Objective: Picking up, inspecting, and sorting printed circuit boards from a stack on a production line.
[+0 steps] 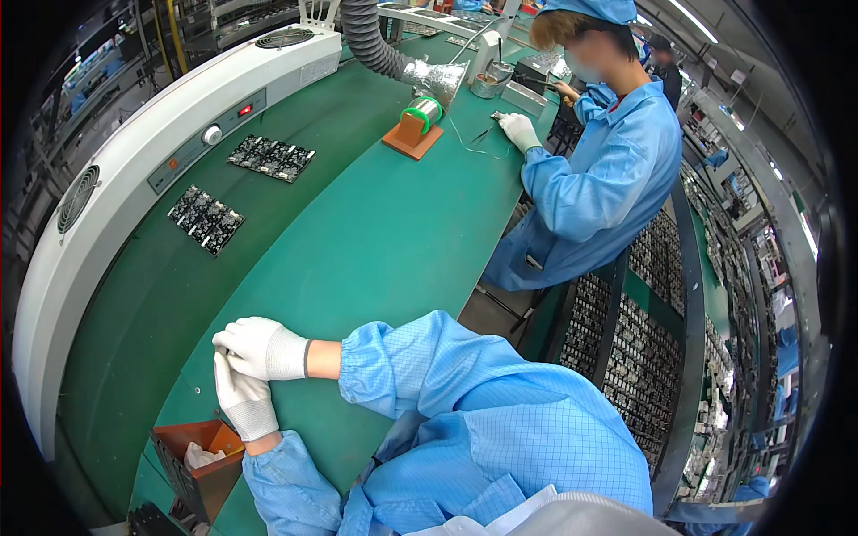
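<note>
Both hands wear white knit gloves and meet at the near left of the green workbench (375, 250). My right hand (264, 347) reaches in from the right, its fingers bent and closed over the fingertips of the other. Below it, my left hand (239, 393) points upward with its fingers together, partly covered by the right. Whatever may lie between them is hidden. Just below my left wrist stands a brown open box (192, 456) with crumpled white material inside. Two dark circuit board panels, one nearer (206, 220) and one farther (271, 159), lie beyond my hands.
A long white fan unit (134, 143) arches over the left side. Farther along are a solder spool (422, 114) on a brown stand and a grey exhaust hose (375, 40). A gloved co-worker (599, 179) works at right, near racks of boards (639, 357).
</note>
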`<state>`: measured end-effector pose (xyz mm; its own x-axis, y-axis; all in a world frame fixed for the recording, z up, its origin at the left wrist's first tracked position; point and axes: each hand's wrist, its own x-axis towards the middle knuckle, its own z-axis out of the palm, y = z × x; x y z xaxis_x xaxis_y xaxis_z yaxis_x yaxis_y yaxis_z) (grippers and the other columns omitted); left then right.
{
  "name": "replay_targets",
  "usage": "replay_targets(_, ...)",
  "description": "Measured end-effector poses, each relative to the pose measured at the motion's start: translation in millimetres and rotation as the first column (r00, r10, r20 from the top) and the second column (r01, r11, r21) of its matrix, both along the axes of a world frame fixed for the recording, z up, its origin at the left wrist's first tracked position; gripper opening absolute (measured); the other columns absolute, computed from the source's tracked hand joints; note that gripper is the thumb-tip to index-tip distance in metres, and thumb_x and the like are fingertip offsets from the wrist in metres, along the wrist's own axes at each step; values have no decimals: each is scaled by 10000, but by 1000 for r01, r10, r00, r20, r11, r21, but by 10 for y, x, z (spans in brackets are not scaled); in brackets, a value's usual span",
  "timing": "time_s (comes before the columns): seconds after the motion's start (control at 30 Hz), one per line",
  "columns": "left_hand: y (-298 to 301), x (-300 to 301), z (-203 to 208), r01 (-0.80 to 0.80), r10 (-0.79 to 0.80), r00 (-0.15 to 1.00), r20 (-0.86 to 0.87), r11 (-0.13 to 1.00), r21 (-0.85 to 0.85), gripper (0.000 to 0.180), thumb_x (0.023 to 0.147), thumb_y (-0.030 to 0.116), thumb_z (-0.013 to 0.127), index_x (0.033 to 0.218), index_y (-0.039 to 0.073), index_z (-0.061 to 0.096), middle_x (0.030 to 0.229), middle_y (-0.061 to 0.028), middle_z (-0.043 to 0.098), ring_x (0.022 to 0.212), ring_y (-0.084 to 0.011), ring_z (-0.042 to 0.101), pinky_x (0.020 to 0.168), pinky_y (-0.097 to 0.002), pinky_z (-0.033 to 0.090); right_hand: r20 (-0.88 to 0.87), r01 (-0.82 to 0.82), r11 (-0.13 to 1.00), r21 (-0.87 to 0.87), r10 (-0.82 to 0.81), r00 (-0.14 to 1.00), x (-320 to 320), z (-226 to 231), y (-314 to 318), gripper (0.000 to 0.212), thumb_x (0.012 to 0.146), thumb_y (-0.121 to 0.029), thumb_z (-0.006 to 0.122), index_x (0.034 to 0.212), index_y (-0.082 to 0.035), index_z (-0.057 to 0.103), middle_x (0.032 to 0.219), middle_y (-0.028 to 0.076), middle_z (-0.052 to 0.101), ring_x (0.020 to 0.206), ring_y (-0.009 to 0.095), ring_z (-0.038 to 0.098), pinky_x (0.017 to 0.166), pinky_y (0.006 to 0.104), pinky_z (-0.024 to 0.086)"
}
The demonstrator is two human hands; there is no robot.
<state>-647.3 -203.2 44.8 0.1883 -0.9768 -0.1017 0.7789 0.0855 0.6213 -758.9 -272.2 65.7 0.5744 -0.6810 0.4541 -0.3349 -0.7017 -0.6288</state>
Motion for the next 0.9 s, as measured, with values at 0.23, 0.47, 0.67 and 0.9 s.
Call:
replay_targets(0.23, 94, 1, 32, -26, 27, 1000, 9, 1000, -15, 399, 1110, 306, 439, 1363, 10, 527, 1395, -124, 557, 1284, -217, 557, 1097, -362, 463, -5, -16, 1000, -11, 16, 1000, 8, 14, 64, 221, 921, -229, 603, 1067, -75, 665, 967, 123, 673, 949, 310, 659, 883, 426, 526)
replay_targets(0.47, 161, -8, 59, -23, 23, 1000, 4, 1000, -18, 421, 1109, 291, 435, 1399, -8, 500, 1383, -122, 552, 1285, -203, 547, 1079, -354, 466, -2, -21, 999, -27, 21, 1000, 25, 11, 121, 226, 921, -226, 605, 1078, -72, 660, 965, 122, 671, 948, 310, 659, 885, 426, 527)
replay_targets(0.67, 210, 51, -26, -34, 35, 999, 5, 999, -33, 408, 1109, 284, 433, 1388, -4, 508, 1366, -120, 560, 1267, -201, 559, 1069, -350, 472, 0, -29, 999, -31, 29, 1000, 35, 51, 192, 219, 922, -229, 605, 1062, -71, 663, 959, 124, 672, 946, 307, 663, 890, 422, 531)
replay_targets(0.9, 258, 42, 15, -35, 35, 999, 1, 999, -30, 417, 1108, 291, 436, 1393, -6, 504, 1368, -124, 559, 1269, -202, 558, 1071, -349, 472, -14, -32, 999, -25, 32, 999, 33, 87, 236, 220, 925, -234, 602, 1055, -70, 671, 975, 131, 679, 952, 310, 666, 895, 422, 531)
